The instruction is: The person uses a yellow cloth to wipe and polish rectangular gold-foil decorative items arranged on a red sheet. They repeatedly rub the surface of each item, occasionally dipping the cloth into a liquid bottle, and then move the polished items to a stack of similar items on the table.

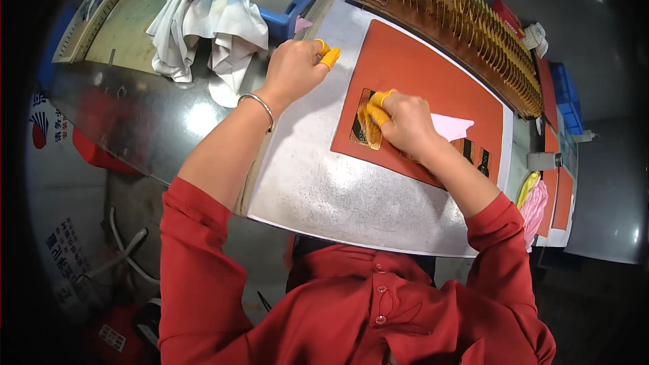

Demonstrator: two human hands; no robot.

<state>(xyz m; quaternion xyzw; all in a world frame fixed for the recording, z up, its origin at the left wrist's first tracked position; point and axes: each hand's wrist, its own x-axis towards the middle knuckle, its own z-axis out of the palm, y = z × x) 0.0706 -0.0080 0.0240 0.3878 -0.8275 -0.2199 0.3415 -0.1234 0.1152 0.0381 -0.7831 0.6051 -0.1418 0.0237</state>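
Observation:
My right hand is closed, its yellow-capped thumb and finger pressed together on a black-and-gold patterned card. The card lies flat near the left edge of a red-brown mat, partly covered by those fingertips. By my right wrist are a pink sheet and a few more black-and-gold pieces, half hidden by the forearm. My left hand hovers left of the mat above the white board, fingers curled, with yellow-capped thumb and finger tips close together. Anything between them is too small to make out.
A wooden rack with rows of thin gold pieces runs along the far right. White cloths hang beside a blue bin at the far left. Pink cloth and a metal block sit at the right. The white board reaches the near edge.

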